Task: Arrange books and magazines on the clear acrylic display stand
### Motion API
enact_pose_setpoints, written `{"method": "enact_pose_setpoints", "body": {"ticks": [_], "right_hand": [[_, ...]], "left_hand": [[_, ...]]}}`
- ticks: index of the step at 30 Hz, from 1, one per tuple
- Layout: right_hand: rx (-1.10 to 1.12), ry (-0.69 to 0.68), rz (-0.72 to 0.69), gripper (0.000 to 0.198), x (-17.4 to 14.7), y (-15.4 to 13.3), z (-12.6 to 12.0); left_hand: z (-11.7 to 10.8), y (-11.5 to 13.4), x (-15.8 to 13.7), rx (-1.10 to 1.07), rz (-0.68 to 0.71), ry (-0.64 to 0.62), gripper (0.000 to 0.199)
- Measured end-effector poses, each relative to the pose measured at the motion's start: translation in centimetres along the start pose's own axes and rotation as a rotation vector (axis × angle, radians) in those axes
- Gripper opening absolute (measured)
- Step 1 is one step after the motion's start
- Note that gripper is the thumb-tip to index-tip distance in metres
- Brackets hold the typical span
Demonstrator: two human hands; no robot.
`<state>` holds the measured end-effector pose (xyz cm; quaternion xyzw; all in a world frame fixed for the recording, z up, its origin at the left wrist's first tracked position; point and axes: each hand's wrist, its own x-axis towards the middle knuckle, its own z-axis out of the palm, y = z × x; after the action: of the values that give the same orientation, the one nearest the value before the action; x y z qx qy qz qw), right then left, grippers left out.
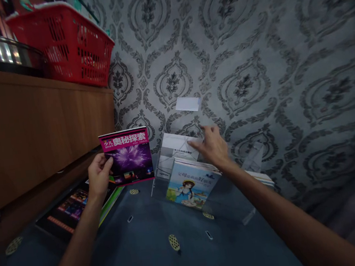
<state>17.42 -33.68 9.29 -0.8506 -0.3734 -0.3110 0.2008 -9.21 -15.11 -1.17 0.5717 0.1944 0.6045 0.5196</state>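
My left hand grips the left edge of a book with a purple and magenta cover, held upright above the table with its front toward me. My right hand is over a clear acrylic stand, thumb and fingers apart, near the top of a grey-white book; whether it touches that book I cannot tell. In front of that book leans a picture book with a girl in a hat on its blue cover. More books stand farther right, partly behind my right forearm.
Several dark-covered books or magazines lie flat at the left, partly under my forearm. A wooden cabinet bears a red basket and a metal basin. Patterned wallpaper rises behind the dark table.
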Motion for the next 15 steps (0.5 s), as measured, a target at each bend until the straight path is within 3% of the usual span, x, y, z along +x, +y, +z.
{"method": "enact_pose_setpoints", "body": {"ticks": [3, 6, 15], "right_hand": [[0.157, -0.151, 0.073, 0.034, 0.6, 1.3, 0.5], [0.31, -0.213, 0.086, 0.025, 0.7, 1.5, 0.6], [0.353, -0.139, -0.001, 0.028, 0.1, 1.9, 1.1]], "left_hand": [[0.0, 0.0, 0.0, -0.012, -0.002, 0.019, 0.036], [0.0, -0.1, 0.0, -0.026, -0.011, 0.015, 0.036], [0.7, 0.0, -0.2, -0.023, -0.017, -0.011, 0.038]]}}
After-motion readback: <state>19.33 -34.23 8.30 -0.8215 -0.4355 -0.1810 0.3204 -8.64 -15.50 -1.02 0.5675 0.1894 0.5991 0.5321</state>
